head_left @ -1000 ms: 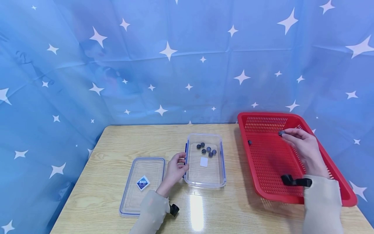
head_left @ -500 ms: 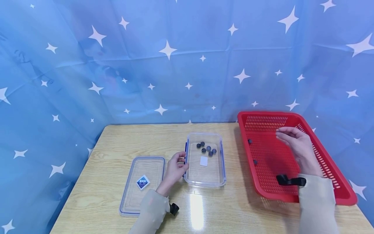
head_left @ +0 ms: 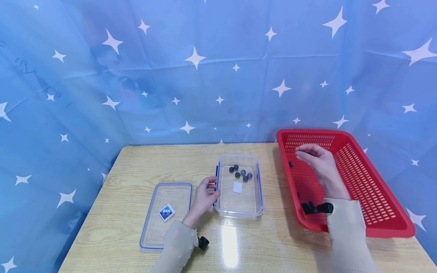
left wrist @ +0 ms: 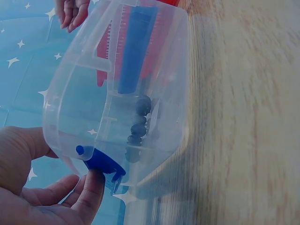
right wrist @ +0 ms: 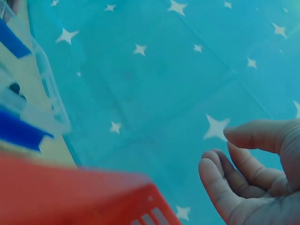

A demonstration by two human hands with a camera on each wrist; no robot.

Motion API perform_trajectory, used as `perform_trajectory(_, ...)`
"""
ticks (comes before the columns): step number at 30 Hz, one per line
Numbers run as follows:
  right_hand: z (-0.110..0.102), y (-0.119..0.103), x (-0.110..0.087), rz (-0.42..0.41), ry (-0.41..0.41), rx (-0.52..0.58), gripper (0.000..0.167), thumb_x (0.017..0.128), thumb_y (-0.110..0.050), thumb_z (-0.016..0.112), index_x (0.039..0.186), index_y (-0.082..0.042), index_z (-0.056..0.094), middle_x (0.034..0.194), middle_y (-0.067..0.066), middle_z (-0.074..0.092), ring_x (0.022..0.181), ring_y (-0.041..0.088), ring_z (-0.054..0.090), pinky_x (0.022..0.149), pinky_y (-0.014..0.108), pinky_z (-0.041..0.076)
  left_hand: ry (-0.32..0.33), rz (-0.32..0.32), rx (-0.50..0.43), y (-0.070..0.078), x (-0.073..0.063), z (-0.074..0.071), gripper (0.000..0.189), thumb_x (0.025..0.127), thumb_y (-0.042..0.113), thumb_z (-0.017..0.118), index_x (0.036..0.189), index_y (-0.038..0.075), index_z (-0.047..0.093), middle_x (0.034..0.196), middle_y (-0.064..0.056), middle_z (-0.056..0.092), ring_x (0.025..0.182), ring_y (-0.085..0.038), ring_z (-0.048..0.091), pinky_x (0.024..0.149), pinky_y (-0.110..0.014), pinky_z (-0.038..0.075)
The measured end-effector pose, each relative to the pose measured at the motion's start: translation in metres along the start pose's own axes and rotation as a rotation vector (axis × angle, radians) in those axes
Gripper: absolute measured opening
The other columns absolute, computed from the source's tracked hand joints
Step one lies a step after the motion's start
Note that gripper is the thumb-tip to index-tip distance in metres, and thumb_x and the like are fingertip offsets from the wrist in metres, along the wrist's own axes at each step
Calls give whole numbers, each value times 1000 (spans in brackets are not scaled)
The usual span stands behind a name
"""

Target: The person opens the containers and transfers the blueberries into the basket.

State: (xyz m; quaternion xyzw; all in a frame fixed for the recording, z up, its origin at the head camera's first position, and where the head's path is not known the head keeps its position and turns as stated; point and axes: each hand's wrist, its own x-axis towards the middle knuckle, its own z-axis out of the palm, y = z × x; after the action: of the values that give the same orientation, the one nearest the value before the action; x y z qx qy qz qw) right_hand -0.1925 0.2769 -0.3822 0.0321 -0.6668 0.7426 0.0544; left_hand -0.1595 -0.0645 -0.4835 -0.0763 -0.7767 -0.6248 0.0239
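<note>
My left hand (head_left: 206,194) grips the left side of a clear plastic food container (head_left: 239,210), fingers on its blue latch (left wrist: 104,161). Several blueberries (head_left: 243,172) lie inside toward the back, beside a white square. My right hand (head_left: 315,161) hovers over the left part of a red plastic basket (head_left: 382,185), fingers loosely curled and thumb close to the index finger. In the right wrist view nothing shows between those fingertips (right wrist: 229,133). One blueberry (head_left: 291,163) sits against the basket's left wall; another dark berry (head_left: 298,194) lies further forward there, partly hidden by shadow.
A clear lid (head_left: 155,231) with blue edging and a diamond label lies flat on the wooden table (head_left: 259,246), left of the container. Behind the table hangs a blue curtain (head_left: 218,83) with white stars. The basket's right side overhangs near the table edge.
My right hand held a blueberry at the basket's back right, then released it; a second berry appeared by the left wall. The hand has since moved left. My left hand stays put.
</note>
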Motion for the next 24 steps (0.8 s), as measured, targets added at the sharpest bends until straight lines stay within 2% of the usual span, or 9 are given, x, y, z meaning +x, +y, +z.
perform_trajectory(4,19,2,2,27,16,-95,15,87,-8,65,102,-3,64,86,-7,67,77,4,63,68,13,52,-6,2,-18,17,-4,-2,41,78,-15,58,118,-18,49,113,-32,53,98,-42,55,81,-47,53)
perform_trajectory(8,36,2,2,23,11,-210,25,87,-13,66,108,1,60,91,-8,64,82,5,60,71,14,51,-13,11,-32,33,-7,-5,40,77,-17,56,115,-22,47,111,-36,51,96,-48,53,80,-50,53)
perform_trajectory(11,49,2,0,14,2,-284,31,88,-15,66,111,3,58,93,-10,62,86,5,57,74,13,50,-7,7,-20,25,-5,-3,40,77,-16,57,116,-20,48,111,-34,52,96,-45,54,80,-48,53)
perform_trajectory(17,75,9,-1,-6,-29,-279,32,88,-9,64,112,12,55,92,-11,62,87,5,58,77,13,50,2,-3,8,-1,1,0,42,78,-10,61,118,-12,51,112,-25,56,97,-35,57,79,-36,55)
perform_trajectory(24,98,22,-3,24,-56,-252,30,87,-6,65,108,14,56,91,-3,64,83,3,59,76,15,50,1,-10,-12,-4,2,0,43,77,-10,61,119,-12,51,114,-25,56,98,-35,57,80,-35,55)
